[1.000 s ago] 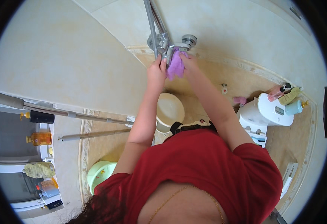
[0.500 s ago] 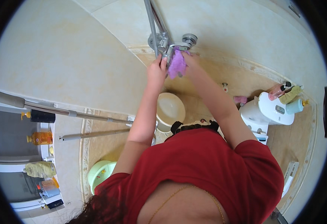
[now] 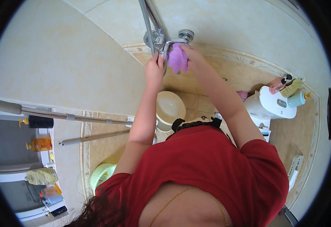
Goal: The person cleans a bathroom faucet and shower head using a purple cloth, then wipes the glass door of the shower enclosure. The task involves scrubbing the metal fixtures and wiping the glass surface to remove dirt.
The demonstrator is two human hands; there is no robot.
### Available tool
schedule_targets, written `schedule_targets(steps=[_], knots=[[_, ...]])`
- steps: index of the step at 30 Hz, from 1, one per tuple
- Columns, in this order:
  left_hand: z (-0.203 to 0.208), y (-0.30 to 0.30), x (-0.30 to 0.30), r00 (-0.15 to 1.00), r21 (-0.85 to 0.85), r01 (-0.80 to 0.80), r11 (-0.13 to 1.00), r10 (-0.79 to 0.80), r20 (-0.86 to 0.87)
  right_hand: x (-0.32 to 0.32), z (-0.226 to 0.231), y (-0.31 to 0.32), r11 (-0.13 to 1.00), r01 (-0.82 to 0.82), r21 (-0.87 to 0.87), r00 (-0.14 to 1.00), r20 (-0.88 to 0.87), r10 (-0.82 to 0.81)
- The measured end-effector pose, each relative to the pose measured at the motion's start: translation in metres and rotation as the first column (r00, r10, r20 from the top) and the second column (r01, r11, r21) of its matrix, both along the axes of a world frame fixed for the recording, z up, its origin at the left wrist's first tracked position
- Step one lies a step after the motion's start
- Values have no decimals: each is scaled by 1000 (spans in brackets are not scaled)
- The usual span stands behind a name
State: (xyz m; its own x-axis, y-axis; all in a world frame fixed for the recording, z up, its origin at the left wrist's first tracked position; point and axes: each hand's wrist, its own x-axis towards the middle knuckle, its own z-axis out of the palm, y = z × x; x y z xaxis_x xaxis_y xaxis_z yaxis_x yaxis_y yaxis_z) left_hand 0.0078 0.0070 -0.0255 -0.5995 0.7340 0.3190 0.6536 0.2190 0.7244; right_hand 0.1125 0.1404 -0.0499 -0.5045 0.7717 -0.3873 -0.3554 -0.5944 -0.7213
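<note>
A chrome shower mixer tap is fixed to the tiled wall in front of me, with a hose and a riser pipe running up from it. My right hand is closed on a purple cloth, which hangs over the right part of the tap body. My left hand is at the lower left of the tap, fingers closed around a chrome part there. Just what the left fingertips grip is partly hidden.
A cream bucket stands on the floor below. At right, several bottles top a toilet tank. Metal poles slant in from the left, near a windowsill with bottles and a green basin.
My right hand has come round to the front, pinching the cloth's upper edge, and the cloth is spread more. The view has shifted slightly; my left hand stays at the tap.
</note>
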Motion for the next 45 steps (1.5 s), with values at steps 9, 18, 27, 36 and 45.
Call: schedule_targets(steps=[9,18,27,36,45], knots=[[-8,10,-6,1000,21,-5,1000,6,-20,5,-9,14,994,51,-92,984,-164,-65],[4,4,3,1000,-34,-9,999,9,-5,-10,-24,25,996,30,-85,975,-215,-48],[9,4,-3,1000,-19,-1,1000,1,2,20,-8,2,1000,18,-22,987,-159,-22],[1,5,-3,1000,-21,-12,1000,11,-25,-12,-19,29,992,118,-33,986,-111,-121],[9,1,0,1000,-13,8,1000,-8,8,12,-22,4,999,19,45,997,-76,-15]])
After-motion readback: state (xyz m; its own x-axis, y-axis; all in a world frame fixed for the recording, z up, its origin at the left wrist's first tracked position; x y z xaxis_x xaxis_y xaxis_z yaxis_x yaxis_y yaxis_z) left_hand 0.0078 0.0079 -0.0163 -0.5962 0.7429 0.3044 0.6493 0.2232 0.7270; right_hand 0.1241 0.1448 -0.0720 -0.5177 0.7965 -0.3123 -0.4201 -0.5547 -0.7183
